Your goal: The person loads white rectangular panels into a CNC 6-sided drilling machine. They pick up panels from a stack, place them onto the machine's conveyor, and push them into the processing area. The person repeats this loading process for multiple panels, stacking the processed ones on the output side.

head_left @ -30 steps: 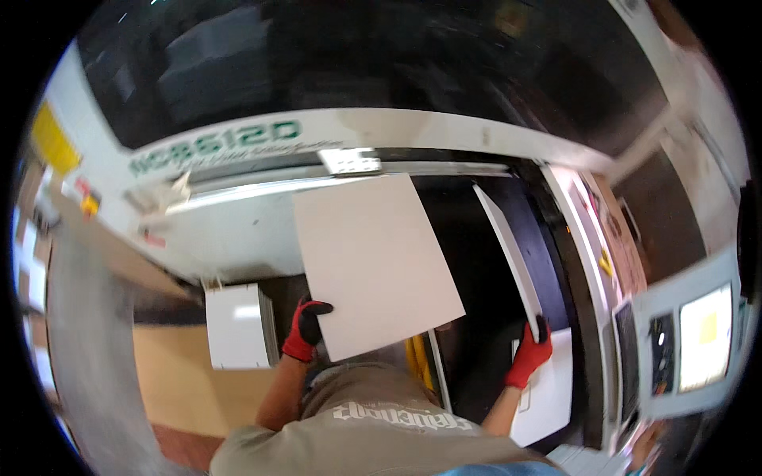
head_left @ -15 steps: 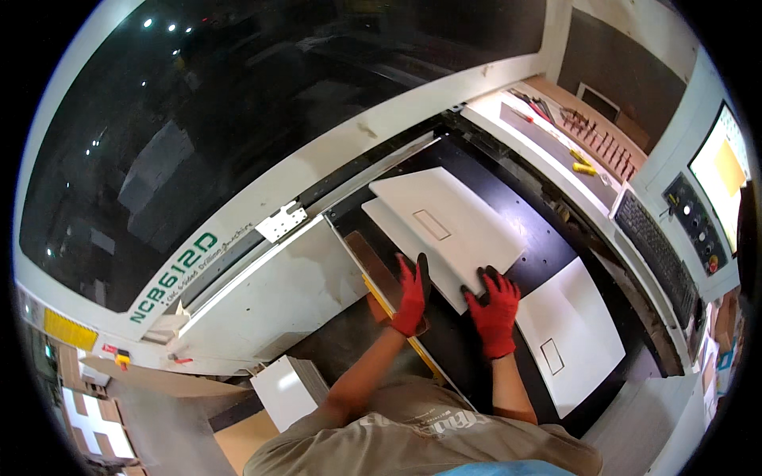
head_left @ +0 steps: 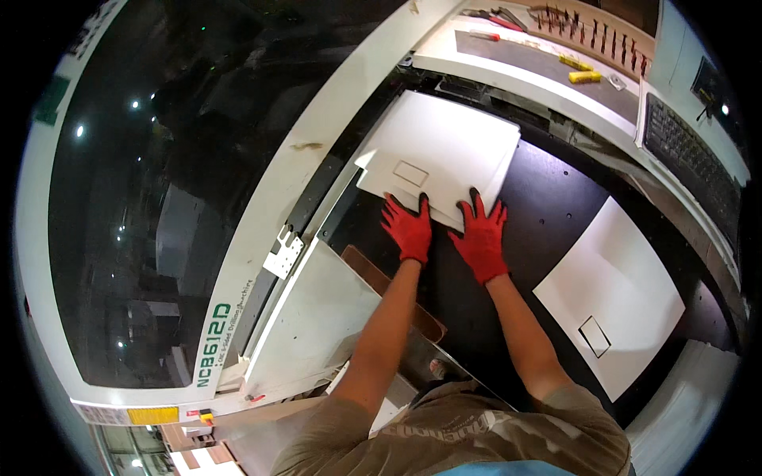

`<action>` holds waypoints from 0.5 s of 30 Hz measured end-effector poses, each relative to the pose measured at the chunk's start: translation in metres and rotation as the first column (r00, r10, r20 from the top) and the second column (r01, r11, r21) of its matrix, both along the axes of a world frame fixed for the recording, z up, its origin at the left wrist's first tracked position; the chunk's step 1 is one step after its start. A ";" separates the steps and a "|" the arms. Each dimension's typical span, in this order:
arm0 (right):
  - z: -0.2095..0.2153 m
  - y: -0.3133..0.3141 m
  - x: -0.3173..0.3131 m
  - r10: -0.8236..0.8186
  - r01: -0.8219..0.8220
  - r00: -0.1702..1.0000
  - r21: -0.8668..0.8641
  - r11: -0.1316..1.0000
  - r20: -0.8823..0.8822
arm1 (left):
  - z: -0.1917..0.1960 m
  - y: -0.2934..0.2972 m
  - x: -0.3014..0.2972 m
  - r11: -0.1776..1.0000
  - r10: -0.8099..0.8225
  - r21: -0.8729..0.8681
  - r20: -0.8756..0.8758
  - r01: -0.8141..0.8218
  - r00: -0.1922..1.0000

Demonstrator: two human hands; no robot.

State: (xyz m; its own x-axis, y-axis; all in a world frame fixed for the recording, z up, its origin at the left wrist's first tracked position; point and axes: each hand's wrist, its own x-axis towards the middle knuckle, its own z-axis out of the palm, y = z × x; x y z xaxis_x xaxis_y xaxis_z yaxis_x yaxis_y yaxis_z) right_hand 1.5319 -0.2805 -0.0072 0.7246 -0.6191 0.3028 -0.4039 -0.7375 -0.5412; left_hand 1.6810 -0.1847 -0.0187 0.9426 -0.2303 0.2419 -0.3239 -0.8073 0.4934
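Observation:
Both my hands wear red gloves. My left hand (head_left: 409,228) and my right hand (head_left: 480,236) lie flat with fingers spread on the near edge of a white panel (head_left: 444,151). That panel rests on the black machine bed (head_left: 548,214) and has a small rectangular cutout near its left side. It seems to sit on top of another white sheet whose edge shows at the left. A second white panel (head_left: 615,289) with a small rectangular cutout lies on the bed to my right, apart from both hands.
A white machine frame (head_left: 317,151) with a dark window runs along the left. A shelf with yellow tools (head_left: 579,71) and a rack of bits sits at the far side. A keyboard (head_left: 690,159) is at the far right. A brown board edge (head_left: 389,289) lies under my left forearm.
The view has swung right and down. The white panel has moved farther onto the bed toward the far side, and both hands now lie flat on its near edge.

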 end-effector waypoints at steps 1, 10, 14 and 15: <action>0.000 -0.007 0.014 0.001 -0.001 1.000 -0.015 1.000 0.020 | 0.000 -0.006 0.014 1.000 -0.008 0.002 0.013 0.008 1.000; -0.011 -0.050 0.133 -0.060 0.062 0.996 -0.021 0.998 0.072 | -0.015 -0.054 0.147 0.994 -0.096 0.056 0.053 0.093 0.994; -0.015 -0.064 0.183 -0.124 0.123 0.992 -0.046 0.991 -0.015 | -0.021 -0.070 0.207 0.988 -0.155 0.033 0.079 0.153 0.985; -0.016 -0.062 0.193 -0.120 0.119 0.993 -0.060 0.991 -0.004 | -0.024 -0.073 0.217 0.989 -0.150 0.006 0.102 0.150 0.983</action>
State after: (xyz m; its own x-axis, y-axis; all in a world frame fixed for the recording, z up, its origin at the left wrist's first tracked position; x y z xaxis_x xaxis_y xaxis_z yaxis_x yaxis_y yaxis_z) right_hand 1.7247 -0.3424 -0.0235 0.6491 -0.6823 0.3363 -0.4950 -0.7145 -0.4944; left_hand 1.8983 -0.2576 -0.0426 0.8676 -0.3670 0.3356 -0.4902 -0.7446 0.4530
